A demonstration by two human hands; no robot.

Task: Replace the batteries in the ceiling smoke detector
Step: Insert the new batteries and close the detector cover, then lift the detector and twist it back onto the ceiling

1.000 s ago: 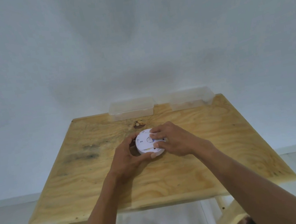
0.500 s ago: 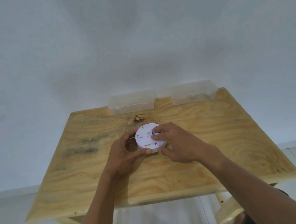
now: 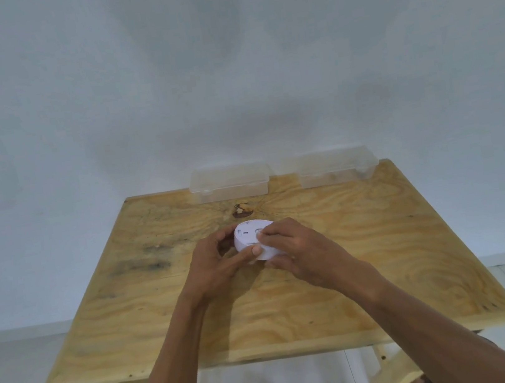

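A round white smoke detector (image 3: pixel 250 237) is held just above the middle of the wooden table (image 3: pixel 370 265), tilted with its flat back face turned up and toward the left. My left hand (image 3: pixel 219 263) grips its left and lower rim, thumb along the front edge. My right hand (image 3: pixel 299 250) covers its right side, with fingertips pressing on the back face. No batteries are visible.
Two clear plastic lidded boxes stand at the table's far edge, one left of centre (image 3: pixel 229 182) and one to the right (image 3: pixel 336 166). A dark knot (image 3: pixel 241 210) marks the wood just behind the detector. A white wall rises behind the table.
The detector has been tipped further, so its back face now leans left. Both hands have shifted their grip around it, and the view has moved slightly.
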